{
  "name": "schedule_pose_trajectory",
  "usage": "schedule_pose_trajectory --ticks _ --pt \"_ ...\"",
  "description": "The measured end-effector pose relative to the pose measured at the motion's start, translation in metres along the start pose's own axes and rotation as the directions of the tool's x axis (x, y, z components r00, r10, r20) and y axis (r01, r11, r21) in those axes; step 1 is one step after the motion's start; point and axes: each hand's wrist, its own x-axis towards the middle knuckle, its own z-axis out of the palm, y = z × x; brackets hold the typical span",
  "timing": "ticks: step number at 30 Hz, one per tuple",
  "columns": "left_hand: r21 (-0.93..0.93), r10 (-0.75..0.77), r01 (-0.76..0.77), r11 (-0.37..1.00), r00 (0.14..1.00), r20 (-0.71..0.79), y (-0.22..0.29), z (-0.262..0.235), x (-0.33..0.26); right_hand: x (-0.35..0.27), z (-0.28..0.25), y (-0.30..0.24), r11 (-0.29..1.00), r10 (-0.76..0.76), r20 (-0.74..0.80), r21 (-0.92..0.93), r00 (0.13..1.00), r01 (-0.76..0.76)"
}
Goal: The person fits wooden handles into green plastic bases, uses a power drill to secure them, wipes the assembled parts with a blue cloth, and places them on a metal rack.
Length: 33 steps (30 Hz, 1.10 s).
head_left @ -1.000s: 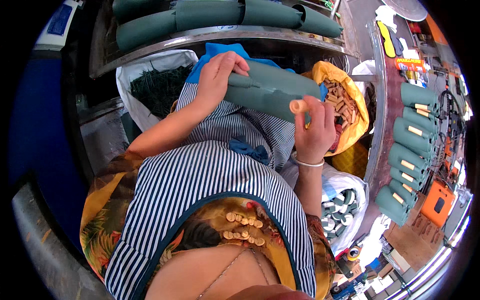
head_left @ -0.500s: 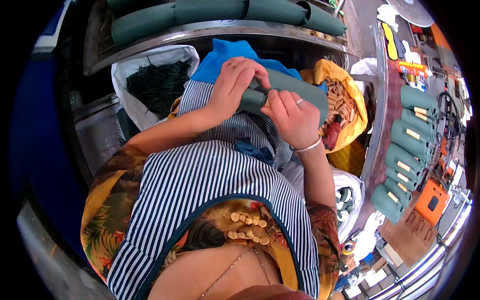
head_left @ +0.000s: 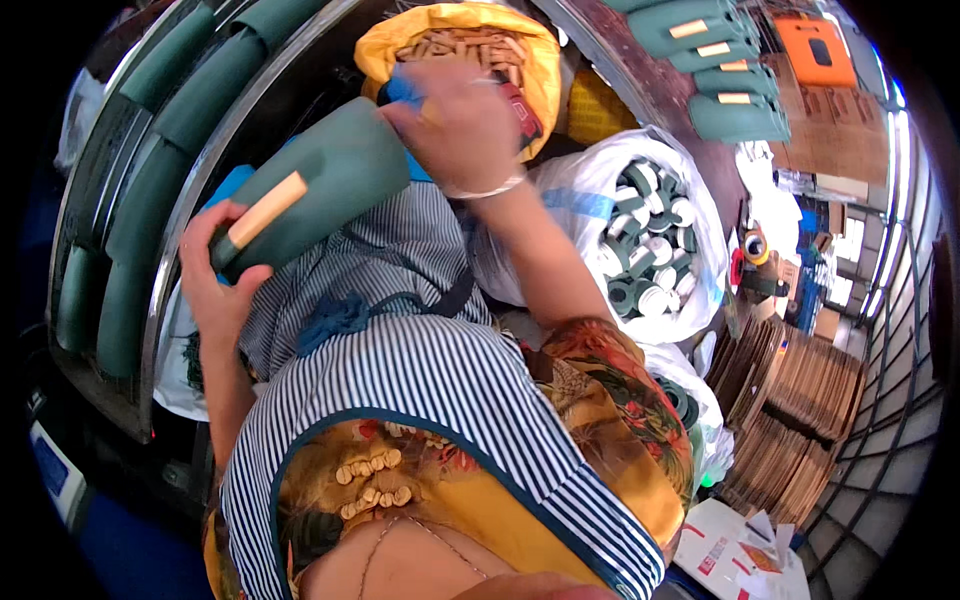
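Observation:
A dark green cylindrical container [head_left: 345,175] lies slanted across my lap. Along its side, close to the left end, runs a pale wooden grip piece [head_left: 268,210]. My left hand [head_left: 213,272] wraps round that narrower left end, with thumb and fingers on opposite sides. At the container's wider right end is my right hand [head_left: 462,125], smeared by motion; its fingers overlap the rim, and I cannot tell whether they touch it. Behind my right hand stands a yellow sack [head_left: 385,30] of small wooden pieces [head_left: 440,45]. A red tool [head_left: 522,112] partly shows in the sack.
More green containers [head_left: 190,95] lie in a metal-edged rack at left. Several with wooden pieces [head_left: 735,98] stand on the bench at upper right. A white sack [head_left: 575,205] holds green-and-white caps [head_left: 650,245]. Stacked cardboard [head_left: 800,400] and an orange case [head_left: 815,52] are farther right.
My view has turned to the right. The container now shows its wooden piece; my left hand has moved to its left end. My right hand has left the small part and moved to the wide end.

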Motion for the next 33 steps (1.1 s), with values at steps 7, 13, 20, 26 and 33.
schedule_pose_trajectory --ticks 7,13,20,26,33 --pt "0.265 -0.276 0.261 0.928 0.961 0.023 -0.004 -0.003 0.015 -0.190 -0.164 0.226 0.193 0.763 -0.153 -0.873 0.628 -0.447" --pt "-0.715 -0.772 0.673 0.191 0.553 0.314 -0.015 0.013 0.023 -0.247 -0.194 0.282 0.337 0.836 -0.080 -0.705 0.543 -0.624" --pt "-0.715 -0.514 0.411 -0.566 0.502 0.695 0.010 0.062 0.017 -0.199 -0.200 0.248 0.183 0.745 -0.239 -0.824 0.623 -0.536" --pt "-0.745 -0.618 0.355 -0.565 0.417 0.667 0.053 0.084 0.043 -0.050 -0.172 0.086 0.964 0.038 0.307 -0.262 0.951 0.046" --pt "-0.718 -0.580 0.302 -0.626 0.435 0.689 0.066 0.075 0.045 0.036 -0.080 -0.005 0.738 -0.598 0.402 -0.062 0.694 0.672"
